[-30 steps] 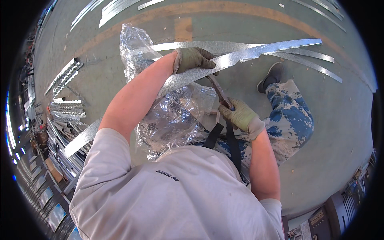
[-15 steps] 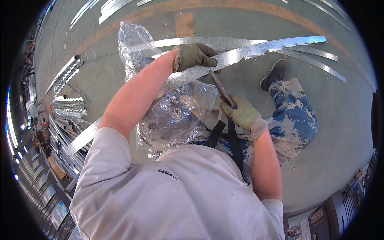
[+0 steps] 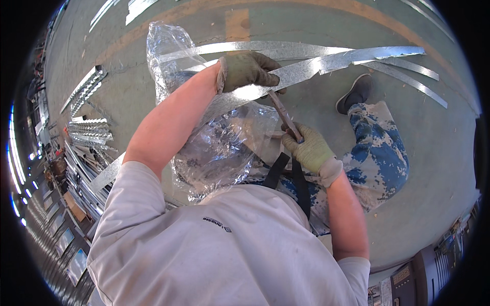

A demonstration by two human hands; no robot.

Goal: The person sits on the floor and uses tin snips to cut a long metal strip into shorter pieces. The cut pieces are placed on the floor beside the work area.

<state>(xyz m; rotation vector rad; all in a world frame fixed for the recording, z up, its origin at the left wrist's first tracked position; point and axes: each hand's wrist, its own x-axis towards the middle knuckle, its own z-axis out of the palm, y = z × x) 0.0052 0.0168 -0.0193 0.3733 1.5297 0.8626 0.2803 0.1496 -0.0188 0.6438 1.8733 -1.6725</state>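
Note:
My left hand (image 3: 249, 71), in a dark olive glove, is closed round a long shiny sheet-metal strip (image 3: 301, 72). The strip slants from lower left, behind my left arm, to the far right, and its near edge is nicked. Lower down, my right hand (image 3: 309, 148) wears a lighter green glove and grips a long, narrow brown metal hand tool (image 3: 283, 113). The tool's far end meets the strip's near edge close to my left fingers; its tip is hidden there, so its exact kind is unclear. Crumpled clear plastic film (image 3: 214, 145) covers my left leg.
More metal strips (image 3: 408, 81) lie on the green floor beyond my hands. At the left are corrugated metal pieces (image 3: 89, 132) and a pile of metal lengths (image 3: 84, 178). My right shoe (image 3: 356, 93) rests on the floor, right of the tool. Dark straps (image 3: 278, 168) hang across my lap.
Both hands keep their grips, and the tool stays at the strip's edge. My right hand and forearm have shifted slightly right and down in the picture; the strip's far end lies slightly farther right.

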